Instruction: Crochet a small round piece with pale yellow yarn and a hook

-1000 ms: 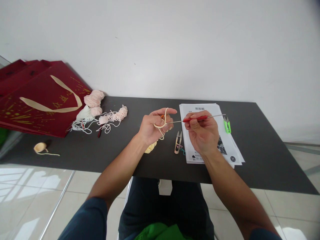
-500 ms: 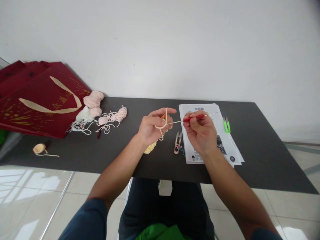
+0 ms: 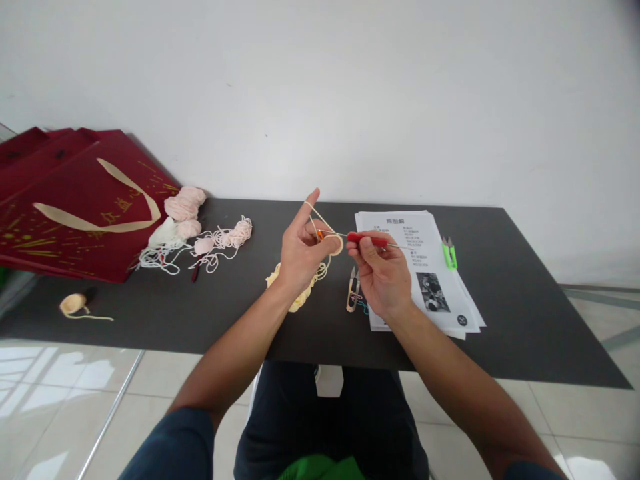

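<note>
My left hand point(image 3: 302, 252) pinches a small ring of cream yarn point(image 3: 338, 245) between thumb and fingers. A strand runs from it up around my raised index finger. Something orange shows among these fingers; what it is I cannot make out. In my right hand point(image 3: 384, 279) is a red-handled crochet hook point(image 3: 367, 239), gripped like a pen, its metal shaft pointing left at the yarn ring. Whether its tip passes through the ring is hard to see. A pale yellow yarn ball point(image 3: 299, 300) lies on the table behind and below my left wrist.
Thread snips point(image 3: 352, 293) lie left of printed sheets point(image 3: 425, 260); green snips point(image 3: 449, 253) rest at the sheets' right edge. Pink and white yarn point(image 3: 183, 213) sits beside dark red bags point(image 3: 75, 200) at left. A small cream crocheted piece point(image 3: 73, 304) is near the table's point(image 3: 530, 313) front left.
My left index finger has risen, stretching the strand upward. My right hand has moved left and slightly down, bringing the crochet hook closer to the left hand.
</note>
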Demonstrator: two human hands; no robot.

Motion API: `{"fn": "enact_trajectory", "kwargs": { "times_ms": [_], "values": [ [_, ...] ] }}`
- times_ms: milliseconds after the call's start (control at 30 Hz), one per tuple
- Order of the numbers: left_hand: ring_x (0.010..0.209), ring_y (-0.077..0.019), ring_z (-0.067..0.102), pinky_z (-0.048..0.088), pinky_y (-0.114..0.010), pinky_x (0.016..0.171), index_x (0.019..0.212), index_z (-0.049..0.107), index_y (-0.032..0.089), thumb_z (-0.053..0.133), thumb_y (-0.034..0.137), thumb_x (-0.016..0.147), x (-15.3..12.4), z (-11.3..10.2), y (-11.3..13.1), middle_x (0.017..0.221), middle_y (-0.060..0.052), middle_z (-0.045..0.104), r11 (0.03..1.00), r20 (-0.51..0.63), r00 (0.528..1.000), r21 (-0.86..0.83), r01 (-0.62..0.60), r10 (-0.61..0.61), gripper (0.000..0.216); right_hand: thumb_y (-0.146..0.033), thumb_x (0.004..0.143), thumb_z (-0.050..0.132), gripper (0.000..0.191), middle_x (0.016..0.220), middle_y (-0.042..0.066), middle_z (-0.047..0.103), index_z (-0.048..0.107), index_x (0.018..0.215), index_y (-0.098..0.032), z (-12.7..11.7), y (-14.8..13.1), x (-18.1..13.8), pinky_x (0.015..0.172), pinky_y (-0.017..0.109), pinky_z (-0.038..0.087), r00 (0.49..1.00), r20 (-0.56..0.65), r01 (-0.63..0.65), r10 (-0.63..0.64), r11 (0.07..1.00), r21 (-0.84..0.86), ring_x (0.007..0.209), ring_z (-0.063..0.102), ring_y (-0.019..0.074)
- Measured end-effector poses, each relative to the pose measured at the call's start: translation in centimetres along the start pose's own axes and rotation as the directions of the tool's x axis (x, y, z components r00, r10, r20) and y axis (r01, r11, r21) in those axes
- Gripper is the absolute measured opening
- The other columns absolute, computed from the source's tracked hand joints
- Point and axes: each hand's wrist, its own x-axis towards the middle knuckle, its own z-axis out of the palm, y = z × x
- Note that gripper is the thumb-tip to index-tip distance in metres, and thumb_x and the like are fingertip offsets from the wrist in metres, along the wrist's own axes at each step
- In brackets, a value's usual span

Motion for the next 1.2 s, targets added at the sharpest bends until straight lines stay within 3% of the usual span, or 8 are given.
{"fn": "enact_trajectory", "kwargs": {
  "times_ms": [133, 267, 700, 1200],
  "values": [
    [0.064, -0.0112, 0.058, 0.048, -0.025, 0.064, 0.157, 0.048, 0.028, 0.086, 0.017, 0.073, -0.27, 0.32, 0.00, 0.074, 0.004, 0.069, 0.999, -0.016, 1.000, 0.036, -0.017, 0.018, 0.092, -0.030, 0.085, 0.085, 0.012, 0.092, -0.003, 0.083, 0.076, 0.092, -0.025, 0.09, -0.07, 0.00, 0.076, 0.016, 0.066, 1.000, -0.006, 0.023, -0.023, 1.000, -0.006, 0.078, 0.078, 0.0073],
    [0.067, -0.0110, 0.059, 0.046, -0.025, 0.064, 0.149, 0.057, 0.025, 0.085, 0.016, 0.073, -0.41, 0.61, 0.10, 0.079, 0.003, 0.070, 0.994, -0.039, 0.998, 0.096, -0.043, 0.047, 0.081, -0.031, 0.084, 0.086, 0.014, 0.090, -0.002, 0.082, 0.076, 0.091, -0.024, 0.18, -0.35, 0.12, 0.071, 0.018, 0.065, 0.998, -0.022, 0.054, -0.055, 0.998, -0.038, 0.075, 0.076, 0.0080],
    [0.071, -0.0115, 0.060, 0.047, -0.025, 0.067, 0.134, 0.067, 0.023, 0.087, 0.019, 0.073, -0.63, 0.86, 0.26, 0.078, 0.004, 0.067, 0.990, -0.117, 0.986, 0.091, -0.106, 0.116, 0.064, -0.032, 0.083, 0.086, 0.018, 0.090, -0.003, 0.077, 0.070, 0.089, -0.027, -0.36, -0.85, 0.19, 0.063, 0.024, 0.055, 0.952, -0.021, 0.300, -0.307, 0.941, -0.157, 0.070, 0.068, 0.0098],
    [0.071, -0.0120, 0.062, 0.049, -0.026, 0.065, 0.133, 0.066, 0.023, 0.083, 0.016, 0.075, -0.74, 0.82, 0.07, 0.078, 0.003, 0.068, 0.971, -0.139, 0.973, 0.178, -0.158, 0.184, 0.061, -0.025, 0.085, 0.083, 0.013, 0.093, 0.000, 0.078, 0.072, 0.092, -0.027, -0.62, -0.58, -0.16, 0.063, 0.026, 0.058, 0.908, 0.019, 0.414, -0.419, 0.886, -0.207, 0.071, 0.070, 0.0113]
  ]
}}
